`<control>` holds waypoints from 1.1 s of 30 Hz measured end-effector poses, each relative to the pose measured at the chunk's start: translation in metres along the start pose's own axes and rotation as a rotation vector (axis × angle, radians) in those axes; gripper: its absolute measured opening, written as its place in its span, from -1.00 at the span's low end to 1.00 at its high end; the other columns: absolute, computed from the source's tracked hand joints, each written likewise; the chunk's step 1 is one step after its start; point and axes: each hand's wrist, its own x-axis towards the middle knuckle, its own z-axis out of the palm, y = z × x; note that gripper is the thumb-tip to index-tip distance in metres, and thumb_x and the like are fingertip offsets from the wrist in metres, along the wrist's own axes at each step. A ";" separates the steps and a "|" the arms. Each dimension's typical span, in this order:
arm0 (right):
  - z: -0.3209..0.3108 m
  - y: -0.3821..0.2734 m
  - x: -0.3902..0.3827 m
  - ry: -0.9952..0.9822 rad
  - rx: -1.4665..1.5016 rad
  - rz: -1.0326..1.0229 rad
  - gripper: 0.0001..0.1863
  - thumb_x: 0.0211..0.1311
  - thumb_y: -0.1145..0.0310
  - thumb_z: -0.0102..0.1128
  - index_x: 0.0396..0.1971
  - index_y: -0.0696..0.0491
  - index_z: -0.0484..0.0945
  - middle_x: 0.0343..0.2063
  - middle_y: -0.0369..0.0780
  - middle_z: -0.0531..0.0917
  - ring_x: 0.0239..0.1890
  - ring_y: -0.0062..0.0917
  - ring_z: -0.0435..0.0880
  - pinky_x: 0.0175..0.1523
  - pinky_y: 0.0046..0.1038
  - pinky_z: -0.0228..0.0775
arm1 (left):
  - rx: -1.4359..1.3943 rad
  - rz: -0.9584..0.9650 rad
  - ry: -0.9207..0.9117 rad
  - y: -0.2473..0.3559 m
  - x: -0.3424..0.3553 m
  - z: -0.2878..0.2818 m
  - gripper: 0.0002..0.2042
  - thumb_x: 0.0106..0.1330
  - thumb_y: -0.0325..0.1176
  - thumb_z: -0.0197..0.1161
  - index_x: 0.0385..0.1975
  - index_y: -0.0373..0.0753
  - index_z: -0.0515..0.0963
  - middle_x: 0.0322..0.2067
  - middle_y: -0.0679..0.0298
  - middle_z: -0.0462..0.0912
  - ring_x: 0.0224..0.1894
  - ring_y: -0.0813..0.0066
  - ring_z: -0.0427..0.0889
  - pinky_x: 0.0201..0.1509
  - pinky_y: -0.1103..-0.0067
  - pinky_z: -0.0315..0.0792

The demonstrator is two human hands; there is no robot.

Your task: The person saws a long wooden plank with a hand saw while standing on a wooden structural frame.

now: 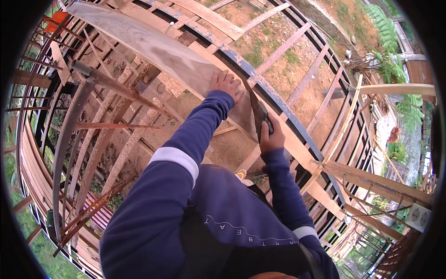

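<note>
1. Dark blue sweatshirt sleeves lie nearest the camera, each with one white band.
2. Left hand: palm down, fingers spread on the grainy board, pressing rather than gripping, as far as can be told.
3. Right hand: closed around the dark handle of a saw, at the board's near end, by its right edge.
4. The board slants from the far left to just in front of the person, beside a pale beam and a blue rail; its supports are partly hidden.
5. What could go wrong: the left hand lies just beside the blade — a jump or skid of the saw could cut the fingers.
6. With no clamp visible, weak pressure could let the board slide or twist, making the blade bind; an unsupported end could split or drop to the bare ground.
7. Counts: two hands, one saw, one board, two white bands, one socket plate with two outlets; slats — several, not surely countable near the rim.
</note>
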 end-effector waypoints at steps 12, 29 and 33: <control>-0.152 0.029 -0.143 0.543 0.317 0.214 -0.58 0.45 0.39 0.00 0.23 0.22 0.36 -0.70 -0.36 0.42 -0.75 -0.77 0.30 -0.63 -0.66 0.18 | 0.141 0.066 -0.097 0.037 0.013 0.017 -0.24 0.31 0.14 0.05 0.43 -0.15 0.12 0.46 0.21 0.09 0.52 0.24 -0.08 0.52 0.06 -0.22; -0.326 0.508 -0.319 0.264 -0.292 0.523 -0.45 0.22 0.32 0.23 0.20 0.15 0.39 -0.67 -0.22 0.54 -0.76 -0.57 0.45 -0.68 -0.46 0.29 | 0.194 -0.473 0.462 0.099 0.012 0.098 -0.45 0.19 -0.27 0.18 0.22 -0.31 0.39 0.22 0.03 0.44 0.30 0.07 0.33 0.42 0.21 0.08; -0.348 0.496 -0.267 0.127 0.134 1.275 -0.41 0.23 0.39 0.19 0.26 0.12 0.30 -0.77 -0.24 0.44 -0.83 -0.55 0.37 -0.75 -0.44 0.21 | 0.099 -0.486 0.521 0.092 0.007 0.091 -0.50 0.18 -0.38 0.12 0.18 -0.31 0.43 0.21 0.03 0.44 0.29 0.08 0.34 0.41 0.20 0.11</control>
